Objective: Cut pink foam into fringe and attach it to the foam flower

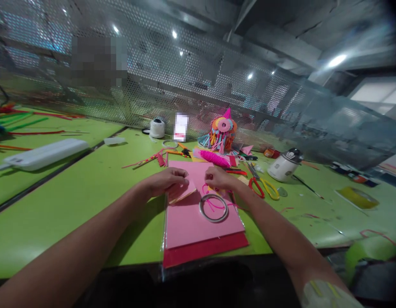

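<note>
My left hand (172,180) is closed on a small folded piece of pink paper (182,195), gripped along its upper edge. To its right, my right hand (218,177) has its fingers pinched together; whatever may be in them is too small to make out. Both hands are above a stack of pink paper sheets (198,233), with a red sheet (206,253) showing at the near edge. A narrow roll of tape (213,220) lies flat on the pink sheet, just below my right hand. Thin pink string (221,207) curls through and around the roll.
Red-and-yellow-handled scissors (271,189) lie to the right. Behind are a magenta yarn bundle (213,158), a tasselled paper ornament (222,128), a white thread spool (157,128) and a lit screen (180,127). A glue gun-like white container (284,166) stands right; a power strip (48,154) lies left.
</note>
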Demonstrator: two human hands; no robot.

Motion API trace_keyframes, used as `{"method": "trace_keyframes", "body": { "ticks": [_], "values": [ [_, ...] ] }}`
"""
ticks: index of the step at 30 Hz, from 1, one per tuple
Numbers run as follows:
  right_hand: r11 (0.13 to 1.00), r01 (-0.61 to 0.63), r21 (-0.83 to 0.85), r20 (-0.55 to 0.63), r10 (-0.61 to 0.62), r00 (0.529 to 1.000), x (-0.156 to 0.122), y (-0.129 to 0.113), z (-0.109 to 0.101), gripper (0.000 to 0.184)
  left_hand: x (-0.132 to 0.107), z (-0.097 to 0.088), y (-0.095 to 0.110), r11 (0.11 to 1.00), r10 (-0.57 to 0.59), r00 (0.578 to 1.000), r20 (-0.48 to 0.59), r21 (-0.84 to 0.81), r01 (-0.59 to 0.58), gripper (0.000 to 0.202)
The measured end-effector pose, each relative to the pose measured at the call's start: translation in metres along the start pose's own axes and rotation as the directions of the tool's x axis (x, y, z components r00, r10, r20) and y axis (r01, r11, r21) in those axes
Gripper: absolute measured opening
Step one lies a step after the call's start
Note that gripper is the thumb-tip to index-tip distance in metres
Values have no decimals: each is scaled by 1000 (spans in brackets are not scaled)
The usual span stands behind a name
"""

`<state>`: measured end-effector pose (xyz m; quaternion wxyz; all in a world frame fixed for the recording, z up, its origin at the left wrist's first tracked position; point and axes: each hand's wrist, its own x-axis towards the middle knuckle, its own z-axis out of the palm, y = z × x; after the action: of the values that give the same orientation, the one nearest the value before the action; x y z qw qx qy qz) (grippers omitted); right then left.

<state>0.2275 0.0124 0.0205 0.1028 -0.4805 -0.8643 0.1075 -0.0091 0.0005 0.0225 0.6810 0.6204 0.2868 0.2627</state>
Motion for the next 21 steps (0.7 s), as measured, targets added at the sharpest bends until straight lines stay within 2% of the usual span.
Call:
{"method": "trace_keyframes", "body": {
  "ticks": [4,7,9,10,12,15,18,21],
  "values": [
    [999,-24,41,-124,29,992,-16,-11,-11,12,0,3,-6,999,2,999,-46,-36,-3,9],
    [998,-48,49,-193,56,980,-36,-11,-22,14,-1,4,-8,998,-12,998,-56,-68,8,11],
    [996,-65,56,-170,74,983,-52,-5,-26,14,-1,3,-8,995,1,995,-96,-101,-11,11],
    [995,-79,61,-118,86,989,-60,-2,-26,14,-1,2,-7,994,9,995,-103,-109,-21,12],
    [994,-100,43,-81,103,991,-78,2,-25,13,-1,1,-7,991,21,992,-125,-132,-37,13],
    [988,-148,36,-89,150,985,-103,1,-20,15,-1,0,-7,985,18,988,-152,-165,-43,13],
    [981,-174,81,-83,180,980,-120,-10,-12,21,0,1,-7,982,2,988,-152,-187,-30,15],
    [972,-217,90,-147,228,962,-124,-26,-1,26,1,2,-9,982,-12,992,-125,-190,-12,16]
  ]
}}
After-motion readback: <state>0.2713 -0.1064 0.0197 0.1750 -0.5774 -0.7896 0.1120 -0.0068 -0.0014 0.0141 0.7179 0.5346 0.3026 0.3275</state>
